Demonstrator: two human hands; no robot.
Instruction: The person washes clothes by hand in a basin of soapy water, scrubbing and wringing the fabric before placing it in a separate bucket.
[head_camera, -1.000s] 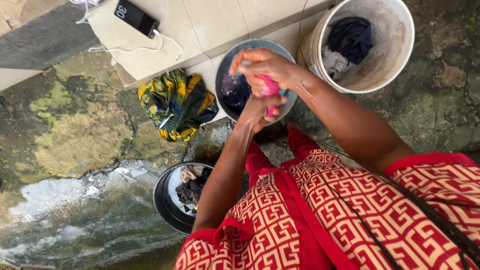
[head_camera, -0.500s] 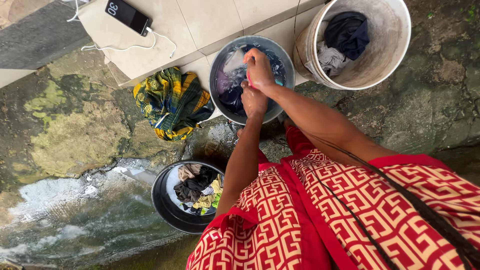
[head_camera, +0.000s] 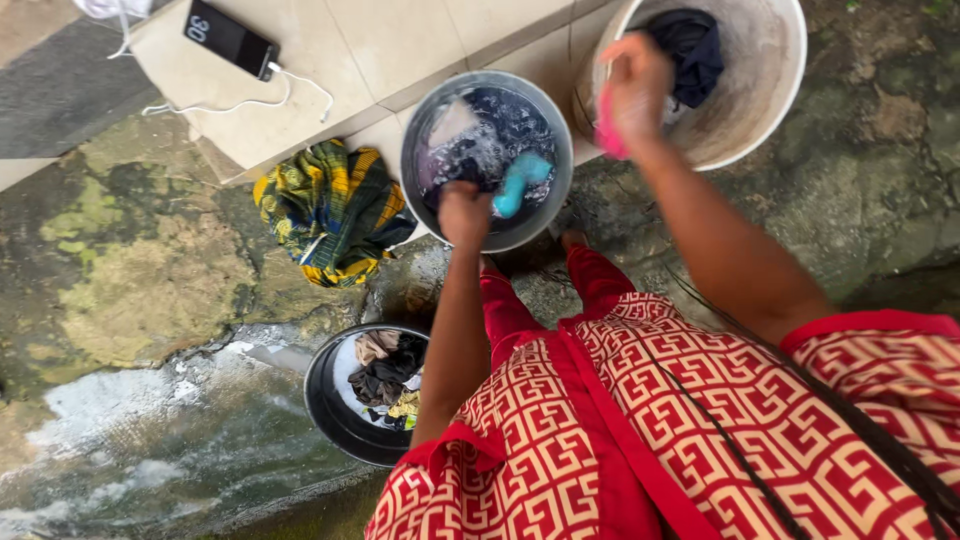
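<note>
My right hand (head_camera: 635, 85) is raised over the rim of the big white bucket (head_camera: 770, 110) and grips a small wrung pink cloth (head_camera: 606, 132). My left hand (head_camera: 465, 212) rests at the near rim of the metal wash basin (head_camera: 415, 130), fingers curled; whether it holds anything I cannot tell. The basin holds soapy water, dark clothes and a turquoise cloth (head_camera: 520, 180). Dark and grey garments (head_camera: 695, 50) lie inside the white bucket.
A black basin (head_camera: 325, 410) with mixed clothes sits near my left knee. A green-yellow patterned cloth (head_camera: 330, 210) lies on wet, mossy ground. A phone (head_camera: 228, 38) with a white cable lies on the tiled step. Soapy water runs at lower left.
My right hand has lifted the pink cloth out of the metal basin and swung it right, to the white bucket. My left hand stayed at the basin's near edge.
</note>
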